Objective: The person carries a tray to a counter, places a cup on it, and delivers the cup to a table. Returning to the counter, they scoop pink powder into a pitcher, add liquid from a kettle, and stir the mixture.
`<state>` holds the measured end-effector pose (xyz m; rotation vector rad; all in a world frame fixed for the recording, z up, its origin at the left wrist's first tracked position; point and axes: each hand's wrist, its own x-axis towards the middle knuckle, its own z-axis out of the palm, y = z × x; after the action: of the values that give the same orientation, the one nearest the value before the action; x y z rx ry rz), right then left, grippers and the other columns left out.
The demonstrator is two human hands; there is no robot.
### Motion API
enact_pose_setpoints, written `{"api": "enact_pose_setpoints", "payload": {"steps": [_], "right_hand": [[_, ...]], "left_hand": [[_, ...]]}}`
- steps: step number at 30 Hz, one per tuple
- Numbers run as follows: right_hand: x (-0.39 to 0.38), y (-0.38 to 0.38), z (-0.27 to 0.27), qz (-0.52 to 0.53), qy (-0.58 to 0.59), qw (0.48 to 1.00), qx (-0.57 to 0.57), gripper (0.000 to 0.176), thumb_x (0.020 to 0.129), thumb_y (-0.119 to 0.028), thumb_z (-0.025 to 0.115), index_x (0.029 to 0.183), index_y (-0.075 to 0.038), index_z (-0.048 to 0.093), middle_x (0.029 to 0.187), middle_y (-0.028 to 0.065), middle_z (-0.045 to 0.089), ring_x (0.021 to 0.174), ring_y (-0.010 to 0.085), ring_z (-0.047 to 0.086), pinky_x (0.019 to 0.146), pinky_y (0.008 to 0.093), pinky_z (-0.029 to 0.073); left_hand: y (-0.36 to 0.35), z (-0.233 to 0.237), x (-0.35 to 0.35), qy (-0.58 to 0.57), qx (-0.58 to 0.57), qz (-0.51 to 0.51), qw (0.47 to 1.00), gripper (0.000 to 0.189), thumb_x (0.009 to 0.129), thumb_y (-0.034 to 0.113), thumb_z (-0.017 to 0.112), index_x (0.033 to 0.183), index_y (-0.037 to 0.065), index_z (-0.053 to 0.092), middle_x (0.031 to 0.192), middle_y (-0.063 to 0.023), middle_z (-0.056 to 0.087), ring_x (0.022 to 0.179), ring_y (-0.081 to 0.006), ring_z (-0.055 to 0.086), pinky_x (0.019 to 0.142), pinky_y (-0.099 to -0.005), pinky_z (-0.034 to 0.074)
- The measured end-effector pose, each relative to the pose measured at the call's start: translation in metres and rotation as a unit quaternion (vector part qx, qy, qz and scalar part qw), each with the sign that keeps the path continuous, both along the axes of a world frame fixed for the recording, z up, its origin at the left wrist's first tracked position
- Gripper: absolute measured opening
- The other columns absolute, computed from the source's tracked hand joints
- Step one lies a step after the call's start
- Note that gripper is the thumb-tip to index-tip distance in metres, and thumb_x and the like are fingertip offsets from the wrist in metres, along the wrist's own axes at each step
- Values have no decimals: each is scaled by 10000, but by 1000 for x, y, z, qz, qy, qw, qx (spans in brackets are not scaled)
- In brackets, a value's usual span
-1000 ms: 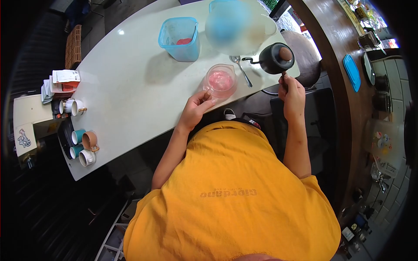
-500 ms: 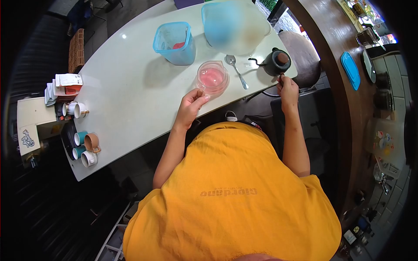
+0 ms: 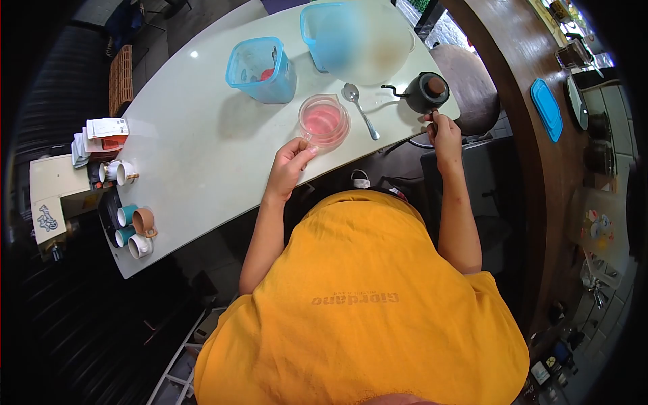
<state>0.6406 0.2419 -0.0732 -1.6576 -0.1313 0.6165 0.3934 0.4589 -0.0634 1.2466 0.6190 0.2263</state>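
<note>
My left hand (image 3: 289, 165) pinches the handle of a clear glass pitcher (image 3: 325, 120) with pink contents at its bottom. At the table's right end, my right hand (image 3: 444, 135) is closed on the handle of a black gooseneck kettle (image 3: 425, 93) with a brown lid knob, its spout pointing left toward the pitcher. Between the two vessels lies a metal spoon (image 3: 360, 110). Behind the pitcher is a blue plastic container (image 3: 270, 84) with something pink and a utensil inside.
A larger blue container (image 3: 312, 40), partly blurred, stands at the back of the white table (image 3: 196, 155). Several mugs (image 3: 142, 221) and packets (image 3: 104, 131) sit at the left. A blue lid (image 3: 545, 109) rests on the wooden counter (image 3: 516, 88) at right.
The whole table scene has shifted slightly in view. My left hand still holds the pitcher and my right hand still holds the kettle, with little change between them.
</note>
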Motion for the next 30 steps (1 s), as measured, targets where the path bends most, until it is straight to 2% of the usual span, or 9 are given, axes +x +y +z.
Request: {"api": "enact_pose_setpoints", "payload": {"steps": [1,3,7,8,10,14,17,21,30], "right_hand": [[-2,1,1,1,3,1000,0,295,910,-257,510,876,20,605,651,19,532,550,82,445,510,241,327],[-12,5,6,-141,-288,934,-158,322,889,-281,570,1009,17,578,774,85,573,633,154,485,589,303,386],[-36,-2,38,-200,-533,814,-118,318,786,-160,707,1029,1,581,828,116,594,700,192,560,658,332,449],[-47,0,38,-199,-530,816,-119,318,786,-160,707,1029,1,581,828,116,594,700,192,560,658,332,449],[-69,10,32,-6,-365,928,-77,236,773,-145,716,940,-8,622,780,88,602,600,170,575,579,296,460],[-77,43,7,66,-325,931,-154,217,778,-194,717,908,-35,645,769,91,607,568,210,589,547,317,466],[-79,62,2,112,-344,892,-270,252,774,-273,700,837,-43,617,851,109,602,804,309,597,673,412,476],[-77,70,4,162,-324,866,-345,224,797,-252,658,851,-38,621,937,151,600,866,343,594,723,439,489],[-76,64,21,251,-351,801,-415,225,856,-201,502,849,22,530,741,238,602,708,405,610,654,495,485]], "left_hand": [[1,0,0,3,0,1,1000,144,846,153,610,731,89,551,659,83,421,612,-21,339,571,-192,272],[3,1,0,27,8,-6,1000,161,862,163,603,730,85,553,658,86,414,606,-20,330,561,-192,265],[2,2,1,34,12,-1,999,161,869,157,605,741,74,555,665,85,423,610,-16,337,557,-192,271],[1,3,1,31,27,2,999,154,869,167,602,752,75,564,658,72,439,609,-28,357,566,-199,283],[3,4,1,30,40,3,999,149,869,178,599,764,77,573,651,58,454,608,-40,377,575,-205,294],[8,6,0,41,60,-7,997,129,865,166,615,797,63,575,700,62,468,654,-35,390,606,-201,315],[10,9,-5,42,69,-19,997,122,860,152,626,814,58,563,724,67,470,670,-30,394,619,-197,322],[16,8,-4,13,58,-55,997,121,858,139,635,833,55,551,743,69,475,670,-24,398,619,-188,328],[33,4,-4,32,63,-127,989,109,866,127,634,839,58,555,746,73,474,675,-11,411,610,-184,341]]}}
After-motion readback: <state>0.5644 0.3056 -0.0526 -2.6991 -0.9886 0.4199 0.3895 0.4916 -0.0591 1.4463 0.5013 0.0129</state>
